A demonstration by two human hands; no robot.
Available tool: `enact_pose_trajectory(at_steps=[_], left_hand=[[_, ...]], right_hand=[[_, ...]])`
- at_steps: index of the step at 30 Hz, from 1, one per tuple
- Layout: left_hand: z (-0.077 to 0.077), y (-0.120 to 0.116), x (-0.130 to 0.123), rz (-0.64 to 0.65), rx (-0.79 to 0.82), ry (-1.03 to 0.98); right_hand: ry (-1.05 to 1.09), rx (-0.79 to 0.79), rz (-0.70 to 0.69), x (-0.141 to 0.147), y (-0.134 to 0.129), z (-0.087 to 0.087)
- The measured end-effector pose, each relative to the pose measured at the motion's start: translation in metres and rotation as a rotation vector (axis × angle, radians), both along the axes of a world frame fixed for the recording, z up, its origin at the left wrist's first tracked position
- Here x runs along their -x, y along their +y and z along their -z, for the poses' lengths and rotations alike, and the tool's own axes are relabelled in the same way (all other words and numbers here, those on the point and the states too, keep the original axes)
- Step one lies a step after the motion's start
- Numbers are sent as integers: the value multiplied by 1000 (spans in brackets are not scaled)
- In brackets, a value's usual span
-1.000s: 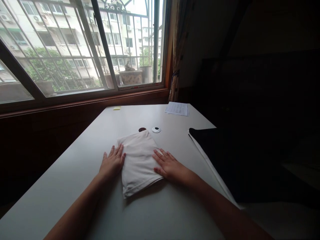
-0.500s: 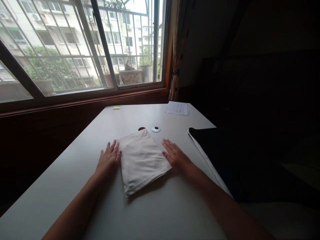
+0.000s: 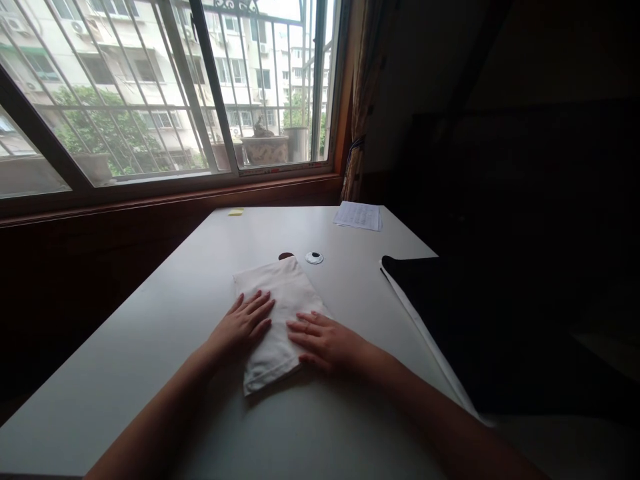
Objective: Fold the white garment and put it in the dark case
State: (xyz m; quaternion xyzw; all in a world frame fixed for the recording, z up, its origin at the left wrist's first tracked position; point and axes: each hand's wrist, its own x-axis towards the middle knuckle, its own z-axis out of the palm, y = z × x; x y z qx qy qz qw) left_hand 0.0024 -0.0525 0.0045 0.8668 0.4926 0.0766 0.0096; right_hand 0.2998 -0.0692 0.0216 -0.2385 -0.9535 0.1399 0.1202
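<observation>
A folded white cloth, perhaps a garment, lies flat and slightly turned on the white table. Over its left side rests my left hand, palm down with the fingers spread. My right hand lies flat across the lower right part, its fingers stretched toward the left one. A short strip of cloth shows between the two hands. Some of the cloth's left and right edges are hidden under them. Neither hand grips anything.
Beyond the cloth are a round table hole and a white ring-shaped cover. Printed papers and a yellow note lie at the far edge. Dark fabric covers the right edge. A barred window stands behind.
Both hands have moved inward from beside the cloth's edges onto its top. The cloth stays in nearly the same place. The view has shifted slightly.
</observation>
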Motion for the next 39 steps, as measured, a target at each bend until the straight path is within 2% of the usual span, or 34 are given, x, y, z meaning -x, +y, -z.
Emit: enact_pose_trajectory(at_steps=[7,13,16,20,23,27,30,32,35,39], left_hand=[[4,13,20,-138,60,-14],[12,22,30,-213,18,-32],[16,25,36,-257,15,-70],[21,28,45,-313,-12,-191],[22,30,52,-324,-105,-354],[13,29,58,-369,-198,-478],[0,23,57,-449,-127,-495],[-9,17,53,-466,-34,-487],[-17,9,45,-432,56,-470],[-18,6,40,-394,78,-484]], right_hand=[[-42,104,-70,16,-24,-4],[-20,161,-267,16,-28,-13],[33,135,-330,17,-31,-15],[152,15,-362,16,-31,-14],[273,-85,-288,11,-21,-10],[354,-155,-2,-2,-2,-3],[315,-146,215,-9,6,-1],[264,-120,253,-11,7,-1],[182,-96,112,-8,3,-3],[91,-92,-91,-2,-3,-6]])
